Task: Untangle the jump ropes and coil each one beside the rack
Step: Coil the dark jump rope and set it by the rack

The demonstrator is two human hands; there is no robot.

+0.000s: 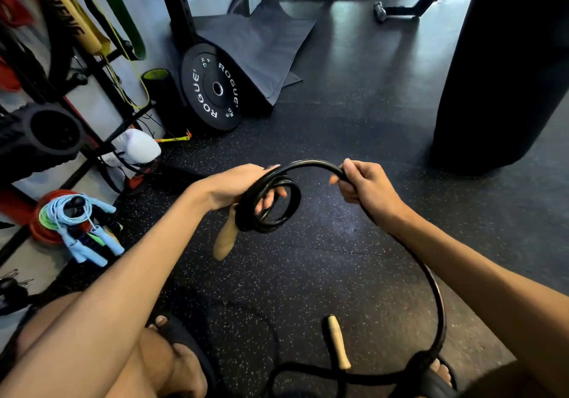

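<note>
Centre frame: left hand [243, 186] grasps the coiled black rope [311, 163], right hand [366, 188] clenches its free length. Lower left, blue rope [77, 223] lies on red plates [38, 228].

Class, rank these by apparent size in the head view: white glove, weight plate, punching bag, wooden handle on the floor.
1. punching bag
2. weight plate
3. white glove
4. wooden handle on the floor, smallest although nearest the camera
</note>
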